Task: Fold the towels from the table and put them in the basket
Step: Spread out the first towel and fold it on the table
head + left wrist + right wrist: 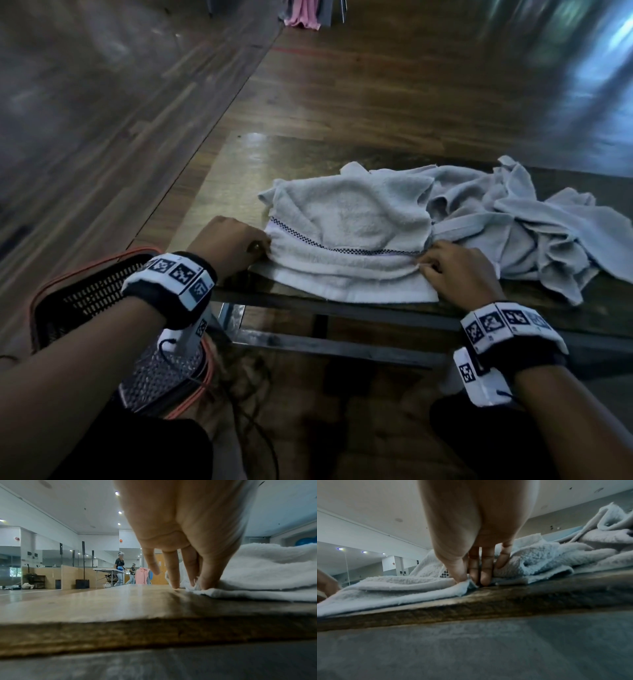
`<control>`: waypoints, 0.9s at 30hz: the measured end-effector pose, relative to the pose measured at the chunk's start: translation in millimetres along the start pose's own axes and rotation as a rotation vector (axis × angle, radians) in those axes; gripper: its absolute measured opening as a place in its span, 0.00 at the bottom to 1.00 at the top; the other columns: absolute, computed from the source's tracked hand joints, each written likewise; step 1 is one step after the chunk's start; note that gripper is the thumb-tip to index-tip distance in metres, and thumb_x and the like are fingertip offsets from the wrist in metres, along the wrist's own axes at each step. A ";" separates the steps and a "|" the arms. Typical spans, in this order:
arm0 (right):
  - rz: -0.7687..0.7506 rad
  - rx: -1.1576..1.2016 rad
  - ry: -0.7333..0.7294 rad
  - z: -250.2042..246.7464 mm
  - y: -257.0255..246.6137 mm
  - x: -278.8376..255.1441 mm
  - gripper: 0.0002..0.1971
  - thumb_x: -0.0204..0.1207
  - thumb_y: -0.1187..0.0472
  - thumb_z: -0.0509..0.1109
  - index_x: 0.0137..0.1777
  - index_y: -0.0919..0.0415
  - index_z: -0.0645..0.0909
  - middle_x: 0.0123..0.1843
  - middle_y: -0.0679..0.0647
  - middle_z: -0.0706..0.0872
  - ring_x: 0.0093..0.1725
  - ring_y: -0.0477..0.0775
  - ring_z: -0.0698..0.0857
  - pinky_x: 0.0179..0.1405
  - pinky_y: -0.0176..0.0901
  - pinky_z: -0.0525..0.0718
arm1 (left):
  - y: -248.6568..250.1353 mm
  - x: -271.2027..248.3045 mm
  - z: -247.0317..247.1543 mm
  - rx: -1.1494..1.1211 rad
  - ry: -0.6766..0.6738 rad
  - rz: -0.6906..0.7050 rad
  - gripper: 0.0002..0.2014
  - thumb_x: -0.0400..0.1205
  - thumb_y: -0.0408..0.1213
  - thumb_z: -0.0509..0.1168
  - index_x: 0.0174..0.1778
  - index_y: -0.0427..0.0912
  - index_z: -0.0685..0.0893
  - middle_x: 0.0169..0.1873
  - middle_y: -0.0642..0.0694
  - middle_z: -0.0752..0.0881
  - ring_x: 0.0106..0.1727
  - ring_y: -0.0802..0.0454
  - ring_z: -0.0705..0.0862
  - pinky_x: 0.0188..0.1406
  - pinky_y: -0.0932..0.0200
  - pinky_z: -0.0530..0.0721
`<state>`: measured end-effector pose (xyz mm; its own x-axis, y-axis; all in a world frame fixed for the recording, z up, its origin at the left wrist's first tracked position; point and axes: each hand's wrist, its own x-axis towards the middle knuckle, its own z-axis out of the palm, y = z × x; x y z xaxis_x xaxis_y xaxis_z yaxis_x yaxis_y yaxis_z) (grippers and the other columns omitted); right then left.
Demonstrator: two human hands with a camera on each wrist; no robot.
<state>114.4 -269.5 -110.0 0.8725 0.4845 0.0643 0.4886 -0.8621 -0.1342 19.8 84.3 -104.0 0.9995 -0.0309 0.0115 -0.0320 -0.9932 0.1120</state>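
Towel (349, 246) flat on surface (222, 178); my left hand (229, 245) and right hand (455, 270) each pinch a side edge to fold evenly.

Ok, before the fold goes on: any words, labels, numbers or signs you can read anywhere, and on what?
None can be read.
Left wristband: square black-and-white code tags, no letters.
Right wristband: the same tags; tiny marks under them, too small to read.
Towel: a dark checked stripe, no label showing.
Basket: no text visible.
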 end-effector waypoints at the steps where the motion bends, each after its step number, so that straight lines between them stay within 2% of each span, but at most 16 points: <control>1: -0.006 0.020 0.009 -0.7 0.6 -1.4 0.07 0.75 0.56 0.70 0.50 0.53 0.88 0.52 0.50 0.88 0.49 0.57 0.86 0.51 0.51 0.79 | 0.7 1.1 -1.0 0.021 -0.012 -0.004 0.08 0.77 0.44 0.65 0.47 0.55 0.89 0.41 0.49 0.92 0.42 0.45 0.88 0.49 0.55 0.81; 3: -0.006 0.080 0.069 -3.4 3.2 -6.7 0.05 0.74 0.58 0.71 0.47 0.55 0.87 0.50 0.51 0.89 0.47 0.57 0.87 0.50 0.52 0.81 | 0.3 -0.7 -4.8 0.029 -0.006 -0.003 0.07 0.77 0.45 0.66 0.45 0.54 0.89 0.40 0.50 0.92 0.40 0.47 0.87 0.47 0.56 0.80; 5: -0.015 0.139 0.191 -8.3 8.4 -13.9 0.04 0.72 0.62 0.72 0.45 0.58 0.86 0.46 0.55 0.89 0.44 0.59 0.86 0.47 0.55 0.83 | -2.8 -7.2 -9.4 -0.025 0.068 0.017 0.05 0.76 0.44 0.68 0.42 0.53 0.89 0.39 0.52 0.92 0.37 0.48 0.87 0.45 0.57 0.77; 8: -0.136 0.179 0.394 -15.2 16.3 -26.7 0.04 0.69 0.68 0.73 0.43 0.63 0.84 0.40 0.58 0.87 0.39 0.61 0.85 0.38 0.57 0.83 | -8.5 -20.7 -13.3 -0.123 0.231 0.081 0.02 0.76 0.41 0.70 0.42 0.50 0.88 0.41 0.52 0.91 0.37 0.49 0.86 0.50 0.50 0.81; 10: -0.213 0.171 0.449 -16.1 18.5 -35.9 0.05 0.67 0.71 0.74 0.42 0.65 0.84 0.38 0.59 0.85 0.38 0.61 0.84 0.35 0.56 0.82 | -10.0 -30.5 -13.9 -0.116 0.316 0.113 0.02 0.75 0.40 0.72 0.42 0.49 0.89 0.42 0.52 0.91 0.38 0.51 0.86 0.52 0.46 0.81; 13: -0.292 0.167 0.398 -9.4 16.9 -51.9 0.07 0.64 0.73 0.75 0.41 0.65 0.83 0.38 0.59 0.82 0.37 0.61 0.82 0.35 0.53 0.79 | -10.0 -44.7 -9.5 -0.090 0.294 0.172 0.04 0.74 0.40 0.73 0.43 0.50 0.89 0.45 0.52 0.91 0.45 0.52 0.87 0.54 0.44 0.80; 18: -0.341 0.146 0.153 11.1 12.3 -70.3 0.07 0.63 0.71 0.77 0.39 0.62 0.85 0.37 0.55 0.83 0.39 0.58 0.84 0.36 0.48 0.79 | -8.6 -54.8 8.9 -0.027 0.010 0.202 0.08 0.78 0.42 0.69 0.52 0.52 0.89 0.54 0.56 0.88 0.56 0.56 0.85 0.59 0.51 0.76; 21: -0.335 0.131 0.105 17.5 15.4 -70.0 0.06 0.66 0.68 0.76 0.41 0.59 0.86 0.39 0.52 0.85 0.40 0.56 0.84 0.37 0.47 0.80 | -10.9 -52.4 11.5 -0.042 0.025 0.202 0.08 0.78 0.41 0.69 0.52 0.52 0.89 0.55 0.57 0.88 0.55 0.57 0.86 0.58 0.52 0.76; 25: -0.253 0.022 0.153 19.3 11.0 -54.8 0.05 0.67 0.65 0.76 0.42 0.56 0.86 0.41 0.50 0.86 0.43 0.55 0.85 0.38 0.43 0.72 | -12.2 -45.9 11.1 0.011 0.023 0.167 0.09 0.80 0.45 0.66 0.54 0.55 0.87 0.56 0.61 0.86 0.57 0.59 0.83 0.60 0.55 0.71; 27: -0.189 -0.019 0.150 19.0 8.0 -41.2 0.05 0.69 0.63 0.75 0.43 0.56 0.88 0.43 0.52 0.87 0.45 0.57 0.85 0.40 0.46 0.74 | -10.4 -40.5 10.9 0.030 0.036 0.124 0.09 0.80 0.47 0.64 0.54 0.57 0.86 0.57 0.61 0.86 0.58 0.59 0.83 0.61 0.55 0.70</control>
<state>82.2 -293.5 -132.5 0.7564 0.6114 0.2325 0.6423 -0.7615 -0.0872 -20.3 94.7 -116.4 0.9868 -0.1507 0.0589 -0.1550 -0.9848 0.0782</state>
